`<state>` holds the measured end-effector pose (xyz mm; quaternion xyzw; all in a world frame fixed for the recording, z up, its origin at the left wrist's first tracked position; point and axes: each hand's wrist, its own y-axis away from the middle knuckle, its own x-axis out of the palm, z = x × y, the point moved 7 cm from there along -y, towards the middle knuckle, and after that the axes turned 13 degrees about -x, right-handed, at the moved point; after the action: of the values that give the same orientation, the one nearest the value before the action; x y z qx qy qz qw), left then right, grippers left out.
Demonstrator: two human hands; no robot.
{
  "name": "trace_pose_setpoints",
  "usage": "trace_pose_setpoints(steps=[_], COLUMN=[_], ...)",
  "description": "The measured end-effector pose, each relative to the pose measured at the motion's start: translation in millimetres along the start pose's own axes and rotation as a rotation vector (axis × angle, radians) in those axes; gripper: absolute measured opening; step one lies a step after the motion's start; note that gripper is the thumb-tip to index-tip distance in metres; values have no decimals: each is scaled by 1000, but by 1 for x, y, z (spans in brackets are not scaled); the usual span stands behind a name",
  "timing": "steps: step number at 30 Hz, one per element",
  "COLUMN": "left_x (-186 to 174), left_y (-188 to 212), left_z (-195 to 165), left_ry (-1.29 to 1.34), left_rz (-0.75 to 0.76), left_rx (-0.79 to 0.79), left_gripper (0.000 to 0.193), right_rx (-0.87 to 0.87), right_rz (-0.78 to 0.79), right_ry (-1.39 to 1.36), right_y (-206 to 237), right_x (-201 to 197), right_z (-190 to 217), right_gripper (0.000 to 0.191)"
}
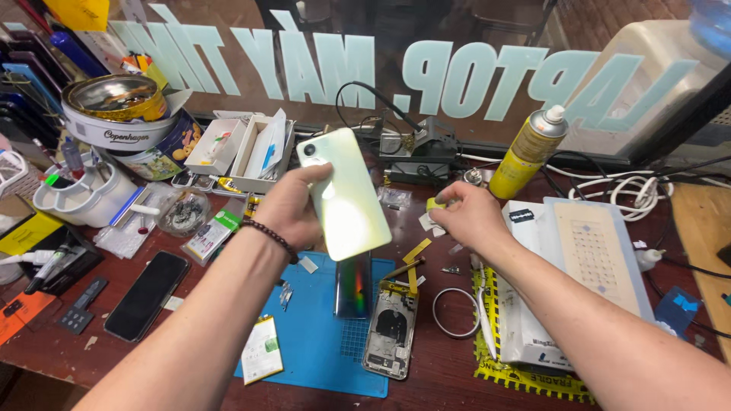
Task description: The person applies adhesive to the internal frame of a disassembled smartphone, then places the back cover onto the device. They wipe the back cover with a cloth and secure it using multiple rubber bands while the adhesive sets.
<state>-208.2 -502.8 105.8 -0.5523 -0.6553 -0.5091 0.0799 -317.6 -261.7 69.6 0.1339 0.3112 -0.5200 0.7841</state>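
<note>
left hand grips pale green phone, right hand pinches yellow piece, above cluttered wooden bench.

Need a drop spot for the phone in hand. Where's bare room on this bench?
Free: the blue mat between the battery and the opened phone; bare wood between the black phone and the mat. Crowded: back-left around the white cup holder, and the right by the heating plate.
</note>
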Motion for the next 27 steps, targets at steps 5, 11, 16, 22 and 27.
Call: trace_pose_setpoints(steps=[5,11,16,22,27], left_x=[-78,-164,-213,-221,-215], left_y=[12,4,0,-4,-14], left_z=[-57,-79,-102,-112,-110], left_ry=[42,148,74,16,-13], left_rz=[-175,-213,-202,-157,-62], left_rx=[80,27,47,41,-8], left_gripper=[33,33,32,30,31], right_rx=[-91,-304,-133,110,79], right_rz=[-2,212,322,210,76], right_ry=[405,246,275,368,323], right_y=[-35,-91,-111,-96,-89], right_x=[47,178,265,287,285], right_z=[-14,24,47,42,36], right_gripper=[21,24,25,28,27])
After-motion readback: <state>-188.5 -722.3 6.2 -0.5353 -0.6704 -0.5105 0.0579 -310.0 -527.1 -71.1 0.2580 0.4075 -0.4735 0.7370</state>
